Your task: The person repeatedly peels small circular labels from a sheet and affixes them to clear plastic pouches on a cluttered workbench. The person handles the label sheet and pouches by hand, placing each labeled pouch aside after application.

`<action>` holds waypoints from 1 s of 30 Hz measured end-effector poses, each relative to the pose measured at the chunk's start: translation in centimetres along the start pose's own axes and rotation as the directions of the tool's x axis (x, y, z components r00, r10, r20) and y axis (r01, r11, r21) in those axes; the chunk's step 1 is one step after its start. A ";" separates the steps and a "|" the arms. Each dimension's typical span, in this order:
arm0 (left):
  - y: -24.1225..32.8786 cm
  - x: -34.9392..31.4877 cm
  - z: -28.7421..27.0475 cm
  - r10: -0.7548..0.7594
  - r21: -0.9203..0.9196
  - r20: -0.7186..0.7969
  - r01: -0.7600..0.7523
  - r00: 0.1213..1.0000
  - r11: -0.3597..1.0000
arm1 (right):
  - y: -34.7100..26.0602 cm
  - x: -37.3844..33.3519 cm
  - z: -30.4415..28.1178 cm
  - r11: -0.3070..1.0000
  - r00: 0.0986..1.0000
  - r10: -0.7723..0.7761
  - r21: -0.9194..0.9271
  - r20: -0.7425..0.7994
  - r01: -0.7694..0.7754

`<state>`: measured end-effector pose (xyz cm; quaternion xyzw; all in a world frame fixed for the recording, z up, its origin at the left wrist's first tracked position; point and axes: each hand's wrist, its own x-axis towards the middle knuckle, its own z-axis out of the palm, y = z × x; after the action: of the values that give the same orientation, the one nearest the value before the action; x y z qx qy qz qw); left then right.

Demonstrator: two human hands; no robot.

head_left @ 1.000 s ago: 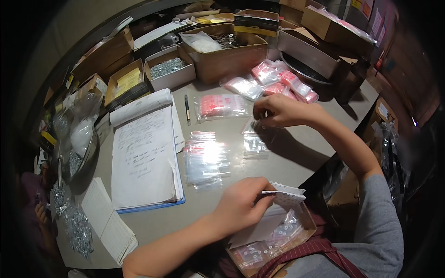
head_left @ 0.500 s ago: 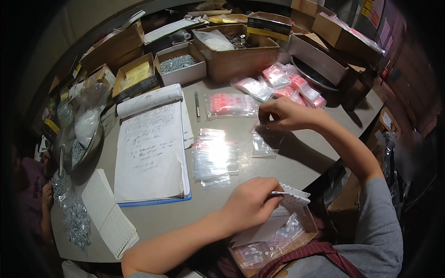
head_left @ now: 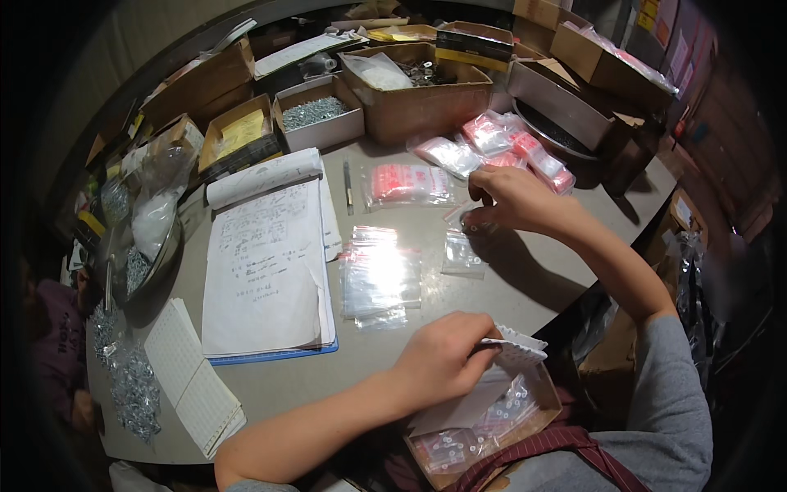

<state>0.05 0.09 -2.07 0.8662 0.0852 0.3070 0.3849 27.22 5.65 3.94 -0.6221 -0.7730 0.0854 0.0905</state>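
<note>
My left hand (head_left: 447, 357) is closed on a folded white card with a dotted pattern (head_left: 518, 346), held over the cardboard box (head_left: 551, 395) at my lap. Inside that box lie small clear zip bags (head_left: 471, 443) with ring-shaped washers showing through. Farther right, my right hand (head_left: 520, 201) hovers at the top end of a small clear zip bag (head_left: 464, 254) on the table. Its fingers are bent, with a gap between thumb and forefinger. To the left lies a stack of flat clear zip bags (head_left: 377, 283), glare washing out part of it.
An open notebook (head_left: 262, 271) and pen (head_left: 348, 187) lie left of the stack. Packs of red-printed bags (head_left: 406, 184) sit behind. Boxes of hardware, such as a white one of screws (head_left: 320, 115), line the back. Another person's purple sleeve (head_left: 61, 353) shows at far left.
The thumb and fingers of my right hand have parted, and the hand has shifted slightly right. The small zip bag under it shows more fully. My left hand has stayed in place.
</note>
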 end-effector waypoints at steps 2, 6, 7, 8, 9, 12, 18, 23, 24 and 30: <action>0.0 0.1 0.1 0.015 0.001 -0.009 -0.015 1.000 1.000 | -0.2 -0.3 0.1 0.972 0.997 -0.078 0.222 0.004 0.075; -0.2 -0.1 0.2 0.013 -0.012 -0.023 -0.013 1.000 1.000 | -3.0 -0.8 0.9 0.846 0.966 -0.158 0.532 0.207 0.024; -0.2 -0.1 0.3 0.013 -0.014 -0.021 -0.013 1.000 1.000 | -3.1 -0.8 1.2 0.849 0.965 -0.172 0.526 0.195 0.045; -0.2 0.0 0.3 0.013 -0.016 -0.020 -0.014 1.000 1.000 | -3.2 -0.8 1.5 0.852 0.965 -0.188 0.520 0.184 0.066; -0.1 0.0 0.2 0.013 -0.018 -0.020 -0.014 1.000 1.000 | -3.3 -0.7 1.7 0.854 0.963 -0.204 0.513 0.173 0.088; 0.1 0.0 0.1 0.011 -0.028 -0.006 -0.011 1.000 1.000 | -4.4 -0.9 1.7 0.898 0.966 -0.237 0.403 0.103 0.177; 0.4 0.1 0.3 0.032 -0.016 -0.022 -0.032 0.999 0.999 | -5.8 -2.4 3.9 0.977 0.974 -0.214 -0.019 -0.075 0.213; 0.6 -0.1 -0.3 0.165 0.020 0.020 -0.166 0.986 0.986 | -2.3 -2.4 2.0 0.977 0.986 -0.081 -0.207 -0.146 0.050; 0.8 -0.1 -0.4 0.193 0.024 0.041 -0.194 0.980 0.981 | -1.6 -2.8 1.4 0.983 0.997 -0.023 -0.185 -0.072 0.009; 0.6 -0.2 -0.3 0.138 -0.197 0.058 -0.125 0.989 0.972 | 3.1 -6.6 2.1 0.997 0.982 -0.069 -0.033 0.176 0.076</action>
<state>-0.33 -0.21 -1.58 0.8390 -0.0162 0.3077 0.4485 31.05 -0.22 0.91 -0.5854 -0.8016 0.1210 0.0130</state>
